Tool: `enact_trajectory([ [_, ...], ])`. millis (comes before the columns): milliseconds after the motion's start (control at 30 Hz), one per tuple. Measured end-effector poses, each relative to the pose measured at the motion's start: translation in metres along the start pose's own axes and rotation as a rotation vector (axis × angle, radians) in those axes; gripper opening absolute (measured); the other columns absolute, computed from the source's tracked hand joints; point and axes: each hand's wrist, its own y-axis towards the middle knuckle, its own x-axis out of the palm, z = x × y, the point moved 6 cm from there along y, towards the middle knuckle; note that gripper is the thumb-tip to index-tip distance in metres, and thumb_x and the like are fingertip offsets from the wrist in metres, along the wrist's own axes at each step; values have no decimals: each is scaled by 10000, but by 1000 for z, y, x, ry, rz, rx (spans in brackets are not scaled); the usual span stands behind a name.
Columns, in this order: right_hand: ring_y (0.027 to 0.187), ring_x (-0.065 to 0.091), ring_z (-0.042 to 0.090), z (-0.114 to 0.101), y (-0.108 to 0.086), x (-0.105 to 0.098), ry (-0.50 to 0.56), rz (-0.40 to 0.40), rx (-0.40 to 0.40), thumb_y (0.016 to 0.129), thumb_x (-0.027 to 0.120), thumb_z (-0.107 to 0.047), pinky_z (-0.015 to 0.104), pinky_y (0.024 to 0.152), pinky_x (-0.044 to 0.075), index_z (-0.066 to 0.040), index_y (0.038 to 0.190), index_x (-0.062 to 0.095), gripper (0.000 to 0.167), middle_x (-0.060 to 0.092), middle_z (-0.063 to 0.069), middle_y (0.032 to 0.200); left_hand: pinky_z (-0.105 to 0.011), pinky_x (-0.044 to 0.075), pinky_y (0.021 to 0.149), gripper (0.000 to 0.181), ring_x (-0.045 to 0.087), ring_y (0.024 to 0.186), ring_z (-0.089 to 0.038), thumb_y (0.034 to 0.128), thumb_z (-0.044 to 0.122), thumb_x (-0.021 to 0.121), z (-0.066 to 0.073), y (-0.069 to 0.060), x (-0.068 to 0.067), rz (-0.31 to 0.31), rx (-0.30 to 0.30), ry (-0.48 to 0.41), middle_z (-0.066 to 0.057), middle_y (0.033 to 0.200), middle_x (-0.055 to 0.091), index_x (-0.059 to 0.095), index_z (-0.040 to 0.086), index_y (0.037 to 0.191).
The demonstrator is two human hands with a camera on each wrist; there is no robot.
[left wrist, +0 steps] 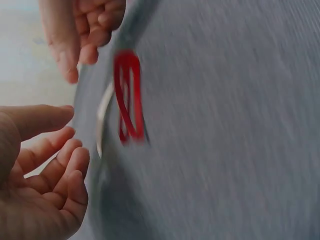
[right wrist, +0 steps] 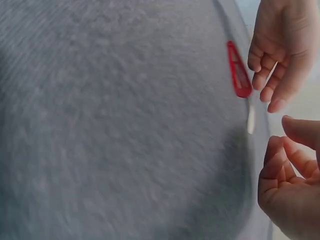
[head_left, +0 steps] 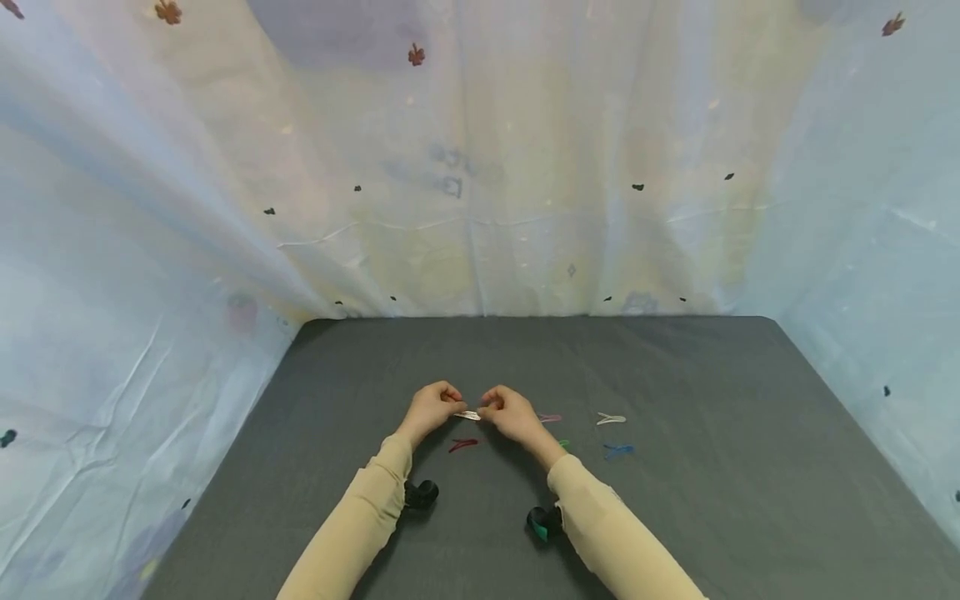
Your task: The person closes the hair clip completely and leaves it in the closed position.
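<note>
Our wrist views show the left hand (head_left: 433, 410) and right hand (head_left: 515, 415), thumbs and fingers apart, near the white clip (head_left: 469, 415); only our head view shows the blue clip (head_left: 619, 451), right.

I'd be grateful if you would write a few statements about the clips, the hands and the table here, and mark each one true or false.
1. In the head view, a pale clip shows between the left hand and the right hand. True.
2. The red clip lies farther from the person than that pale clip. False: it lies nearer the person.
3. The blue one lies to the left of the red clip. False: the blue clip lies to its right.
4. The table looks dark gray in the head view. True.
5. Both sleeves are black. False: the sleeves are beige.
</note>
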Motion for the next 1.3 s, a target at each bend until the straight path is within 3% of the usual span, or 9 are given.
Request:
enact_trajectory([
  [233,775,574,194,-3,-11,-30,68,57,-4,894,614,-227,267,622,428,-56,1124,592,287,615,70,894,-266,464,630,157,581,761,-166,846,194,669,39,-5,14,4,101,35,-83,888,642,637,82,951],
  [433,844,590,176,2,-23,-58,58,83,6,901,606,-259,301,668,479,-70,1161,581,323,624,84,989,-260,456,617,177,562,736,-144,842,189,675,61,-12,41,-24,131,-8,-79,912,632,633,75,971],
  [633,884,606,206,15,-34,-73,98,62,16,913,590,-243,412,759,520,-38,1172,564,332,621,119,1022,-238,445,604,193,559,723,-126,804,162,695,70,-18,74,-39,113,-70,-76,873,641,630,57,952],
  [767,900,617,206,26,-38,-80,97,69,30,913,589,-228,399,781,518,-18,1165,563,329,623,132,1035,-245,456,620,211,579,737,-147,786,152,710,78,-20,88,-28,129,-44,-82,868,645,633,42,948],
  [967,829,602,182,47,-43,-88,2,95,61,898,607,-213,280,675,461,-25,1121,589,292,638,113,969,-254,434,654,235,540,761,-169,784,164,730,82,-20,101,11,164,34,-93,860,604,635,24,947],
  [1300,668,490,124,65,-40,-90,-100,93,98,871,614,-124,253,610,387,2,1044,612,214,616,90,829,-245,392,630,193,481,709,-140,767,86,720,72,-15,107,27,173,104,-75,807,576,641,23,931],
])
